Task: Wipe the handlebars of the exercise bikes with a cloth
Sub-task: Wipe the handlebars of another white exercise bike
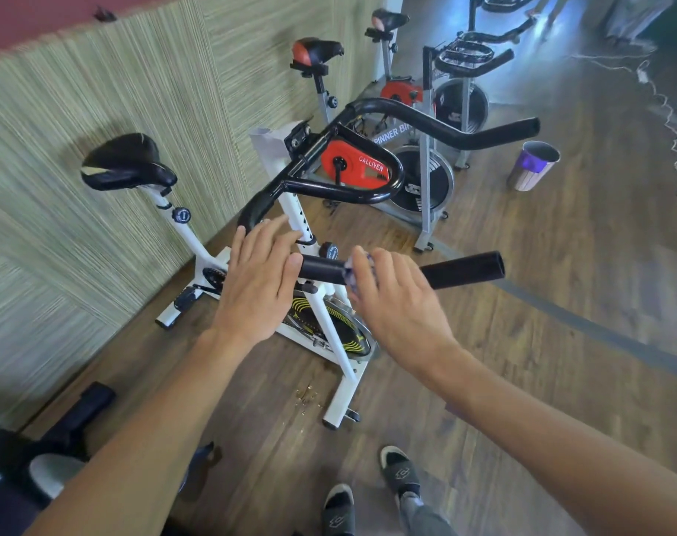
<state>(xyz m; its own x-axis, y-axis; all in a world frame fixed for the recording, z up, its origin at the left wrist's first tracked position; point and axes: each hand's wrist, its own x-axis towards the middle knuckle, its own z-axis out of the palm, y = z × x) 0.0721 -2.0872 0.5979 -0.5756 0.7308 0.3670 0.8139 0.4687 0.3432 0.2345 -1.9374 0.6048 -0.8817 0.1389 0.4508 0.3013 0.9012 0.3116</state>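
Handlebars (368, 187) of the white bike (329, 323) are mid-wipe: the right hand (399, 303) pinches a cloth (358, 270) around the near black bar. The left hand (257, 280) hovers beside it, fingers spread, holding nothing. Judging by this, the far bar and the red bikes (406, 148) along the wall (97, 148) remain.

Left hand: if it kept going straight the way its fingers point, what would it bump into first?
Probably the black handlebar. The left hand is open with its fingers aimed up at the bar's near bend, though depth is hard to judge.
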